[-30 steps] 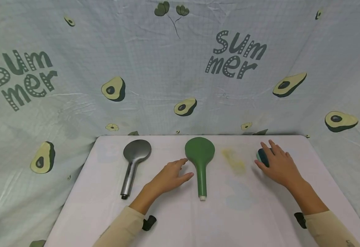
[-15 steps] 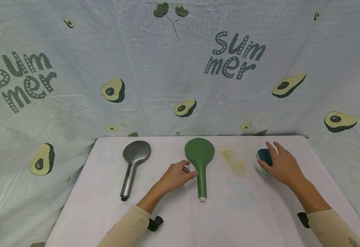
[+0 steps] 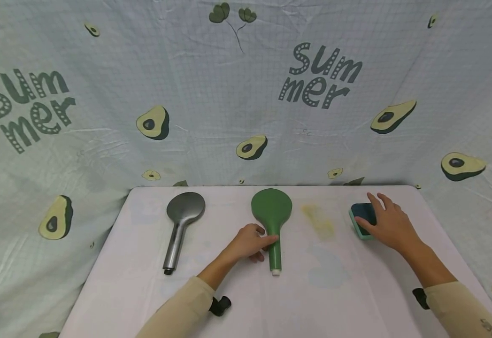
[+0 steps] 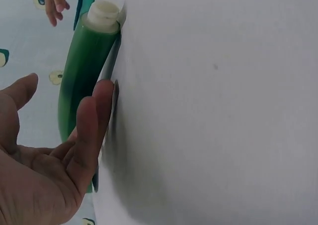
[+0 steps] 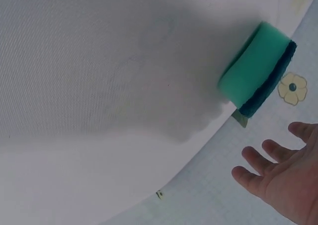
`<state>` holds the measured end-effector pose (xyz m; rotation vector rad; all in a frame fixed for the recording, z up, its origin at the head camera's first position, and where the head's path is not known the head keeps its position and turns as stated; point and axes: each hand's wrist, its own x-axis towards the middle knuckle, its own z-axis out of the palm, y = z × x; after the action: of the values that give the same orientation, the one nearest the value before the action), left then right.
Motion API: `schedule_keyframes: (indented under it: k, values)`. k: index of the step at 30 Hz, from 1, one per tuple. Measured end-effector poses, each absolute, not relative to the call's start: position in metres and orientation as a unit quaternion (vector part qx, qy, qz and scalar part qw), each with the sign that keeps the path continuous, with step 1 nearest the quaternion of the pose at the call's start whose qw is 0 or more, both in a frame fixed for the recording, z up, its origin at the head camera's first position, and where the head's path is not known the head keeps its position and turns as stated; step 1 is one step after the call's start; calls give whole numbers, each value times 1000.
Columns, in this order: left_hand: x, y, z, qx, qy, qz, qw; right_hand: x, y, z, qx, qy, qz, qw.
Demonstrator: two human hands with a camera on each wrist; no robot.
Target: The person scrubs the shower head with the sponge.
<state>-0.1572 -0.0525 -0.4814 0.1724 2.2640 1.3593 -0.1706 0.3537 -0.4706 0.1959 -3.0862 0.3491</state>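
Note:
A green shower head lies face down or up, which I cannot tell, on the table, its handle pointing toward me with a pale threaded end. Beside that handle is my left hand, its thumb over the handle and its fingers loosely extended at the handle's left side; the left wrist view shows a gap between thumb and handle. At the right, a green sponge with a dark scouring side lies on the table. My right hand hovers above its right part, fingers spread and apart from it.
A grey metallic shower head lies at the left of the white table. Between the green shower head and the sponge is a yellow stain. A printed cloth hangs behind the table's far edge.
My left hand has moved right, bringing its thumb over the green shower head's handle. My right hand has shifted slightly right and off the sponge, uncovering more of it.

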Motion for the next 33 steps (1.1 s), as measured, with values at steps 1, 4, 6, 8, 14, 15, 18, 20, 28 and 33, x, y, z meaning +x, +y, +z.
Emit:
schedule_keyframes:
  k: [1, 4, 6, 8, 14, 15, 18, 20, 28, 33]
  values:
    - [-157, -50, -482, 57, 831, 496, 246, -170, 354, -471, 62, -992, 113, 13]
    - [-156, -45, -484, 44, 835, 492, 244, -171, 355, -471, 62, -992, 113, 7]
    - [-155, -42, -486, 40, 841, 483, 239, -171, 355, -472, 61, -992, 114, 2]
    - [-154, -39, -487, 37, 849, 473, 232, -172, 356, -475, 58, -992, 114, -3]
    - [-150, -33, -488, 41, 865, 451, 216, -170, 354, -490, 48, -992, 111, 19]
    - [-150, -33, -488, 44, 865, 451, 216, -169, 354, -492, 47, -992, 111, 26]
    - [-150, -32, -490, 47, 864, 452, 217, -167, 353, -496, 40, -992, 111, 37]
    - [-151, -32, -490, 47, 862, 456, 217, -167, 353, -496, 33, -992, 115, 34]
    - [-151, -31, -487, 47, 828, 508, 235, -167, 350, -501, 14, -990, 137, 19]
    - [-150, -29, -488, 34, 809, 536, 240, -169, 348, -504, 11, -990, 136, 24]
